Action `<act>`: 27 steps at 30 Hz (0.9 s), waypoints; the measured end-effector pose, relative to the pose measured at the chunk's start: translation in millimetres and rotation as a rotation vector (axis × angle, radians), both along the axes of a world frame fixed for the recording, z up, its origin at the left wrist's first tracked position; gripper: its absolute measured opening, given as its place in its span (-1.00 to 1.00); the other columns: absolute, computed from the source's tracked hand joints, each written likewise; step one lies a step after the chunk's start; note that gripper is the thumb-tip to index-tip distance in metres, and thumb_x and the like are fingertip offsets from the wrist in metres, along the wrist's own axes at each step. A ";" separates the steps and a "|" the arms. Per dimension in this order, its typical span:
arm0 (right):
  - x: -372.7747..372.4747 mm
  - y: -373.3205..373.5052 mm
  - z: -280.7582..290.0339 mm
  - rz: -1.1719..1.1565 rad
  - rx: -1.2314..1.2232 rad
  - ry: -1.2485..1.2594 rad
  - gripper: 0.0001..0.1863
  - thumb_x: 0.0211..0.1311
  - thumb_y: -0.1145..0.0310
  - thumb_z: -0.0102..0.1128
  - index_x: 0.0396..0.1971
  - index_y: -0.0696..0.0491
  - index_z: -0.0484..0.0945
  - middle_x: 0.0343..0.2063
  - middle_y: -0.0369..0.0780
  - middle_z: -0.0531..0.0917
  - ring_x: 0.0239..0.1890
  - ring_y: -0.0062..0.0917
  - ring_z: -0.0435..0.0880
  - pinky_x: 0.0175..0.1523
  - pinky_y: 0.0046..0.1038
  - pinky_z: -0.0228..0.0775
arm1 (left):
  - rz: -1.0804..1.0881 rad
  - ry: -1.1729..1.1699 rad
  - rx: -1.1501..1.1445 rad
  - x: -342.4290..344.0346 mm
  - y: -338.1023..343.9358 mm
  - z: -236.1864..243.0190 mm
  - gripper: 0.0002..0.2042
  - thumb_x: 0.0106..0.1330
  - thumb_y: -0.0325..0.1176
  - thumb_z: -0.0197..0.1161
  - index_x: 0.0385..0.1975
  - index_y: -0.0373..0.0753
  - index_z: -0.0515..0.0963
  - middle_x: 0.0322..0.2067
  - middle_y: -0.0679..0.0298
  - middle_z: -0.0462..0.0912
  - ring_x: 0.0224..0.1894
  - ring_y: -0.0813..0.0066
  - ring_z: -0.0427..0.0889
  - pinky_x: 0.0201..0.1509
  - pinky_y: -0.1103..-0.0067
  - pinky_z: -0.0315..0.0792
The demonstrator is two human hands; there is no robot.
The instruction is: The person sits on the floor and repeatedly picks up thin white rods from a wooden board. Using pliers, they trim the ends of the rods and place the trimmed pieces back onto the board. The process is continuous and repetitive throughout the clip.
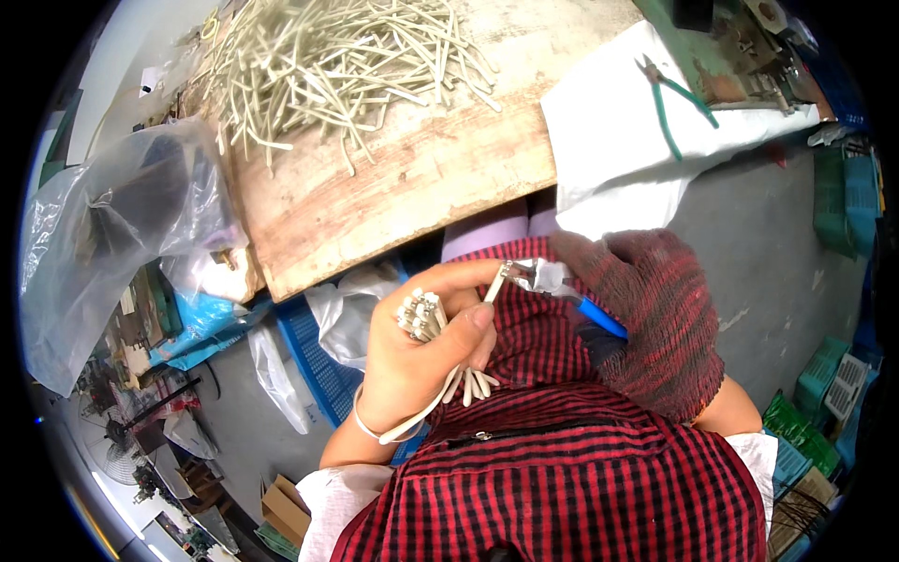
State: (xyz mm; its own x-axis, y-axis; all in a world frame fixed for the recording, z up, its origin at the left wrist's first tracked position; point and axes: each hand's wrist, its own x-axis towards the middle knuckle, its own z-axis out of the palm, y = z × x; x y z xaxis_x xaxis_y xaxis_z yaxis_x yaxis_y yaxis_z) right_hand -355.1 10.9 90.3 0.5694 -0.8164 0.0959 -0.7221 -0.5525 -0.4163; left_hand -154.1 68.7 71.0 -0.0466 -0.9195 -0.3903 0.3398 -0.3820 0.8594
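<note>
In the head view, the left hand (412,351) sits just below the middle of the frame, its fingers curled tight around a bundle of short pale cable pieces (426,317), whose cut ends stick up above the thumb and down below the palm. One piece from the bundle rises toward the centre, where its tip meets the metal jaws of a tool with a blue handle (599,318). The right hand (655,318), in a dark red knitted glove, is right of centre and closed around that tool. Both hands hang over the person's lap, covered by red and black checked cloth (562,468) that fills the lower middle of the frame. Across the top lies a worn wooden worktop (403,178), and on its upper left part a loose heap of the same pale cable pieces (337,56) is spread out, well apart from the hands. To the upper right, a white sheet (609,140) drapes over an edge, with green-handled pliers (674,98) lying on it. A crumpled clear plastic bag (122,225) is at the left, and a blue crate (314,365) stands below the worktop, left of the left hand.
</note>
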 end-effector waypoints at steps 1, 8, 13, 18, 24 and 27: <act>-1.2 -0.7 4.2 0.038 0.010 0.043 -0.43 -0.09 0.38 0.33 0.06 -0.08 0.53 -0.32 -0.11 0.62 -0.26 -0.27 0.60 -0.19 -0.27 0.43 | -0.004 -0.020 0.014 0.6 -0.6 2.8 -0.69 0.29 -0.61 0.13 0.04 -0.47 0.48 -0.61 0.34 0.48 -0.60 0.67 0.39 -0.52 0.71 0.28; -22.1 -17.1 19.2 0.280 -0.003 0.260 -0.47 -0.01 0.30 0.27 0.07 -0.17 0.50 -0.29 -0.14 0.62 -0.30 -0.28 0.59 -0.20 -0.29 0.39 | -0.128 -0.093 0.167 6.2 -8.8 20.1 -0.71 0.21 -0.66 0.15 -0.06 -0.45 0.55 -0.59 0.40 0.51 -0.59 0.74 0.39 -0.53 0.73 0.27; -32.5 -27.2 -0.9 0.461 -0.323 0.115 -0.65 -0.08 0.24 0.33 -0.18 -0.26 0.65 -0.47 -0.32 0.60 -0.57 -0.59 0.52 -0.52 -0.48 0.18 | -0.365 -0.085 0.286 18.7 -13.0 16.9 -0.73 -0.01 -0.70 0.20 -0.26 -0.51 0.63 -0.58 0.31 0.60 -0.62 0.76 0.41 -0.58 0.77 0.22; -37.0 -22.0 -12.1 0.415 -0.374 0.093 -0.62 -0.15 0.21 0.37 -0.19 -0.33 0.65 -0.47 -0.36 0.60 -0.54 -0.57 0.52 -0.43 -0.46 0.30 | -0.435 -0.088 0.299 19.8 -14.0 14.1 -0.70 -0.10 -0.70 0.23 -0.27 -0.53 0.63 -0.49 0.18 0.67 -0.59 0.70 0.49 -0.54 0.78 0.30; -33.0 -29.9 -2.6 0.479 -0.521 0.107 -0.64 -0.23 0.18 0.39 -0.28 -0.34 0.64 -0.47 -0.38 0.56 -0.51 -0.59 0.51 -0.33 -0.44 0.35 | -0.541 -0.219 0.276 16.5 -19.3 20.8 -0.72 -0.11 -0.63 0.32 -0.30 -0.39 0.69 -0.46 0.27 0.70 -0.46 0.69 0.55 -0.34 0.76 0.40; -38.2 -31.8 -4.1 0.521 -0.558 0.132 -0.65 -0.24 0.18 0.39 -0.30 -0.32 0.63 -0.52 -0.37 0.55 -0.52 -0.60 0.50 -0.34 -0.45 0.34 | -0.564 -0.243 0.270 13.6 -21.1 22.3 -0.71 -0.13 -0.62 0.33 -0.31 -0.39 0.70 -0.46 0.27 0.70 -0.46 0.69 0.56 -0.33 0.74 0.40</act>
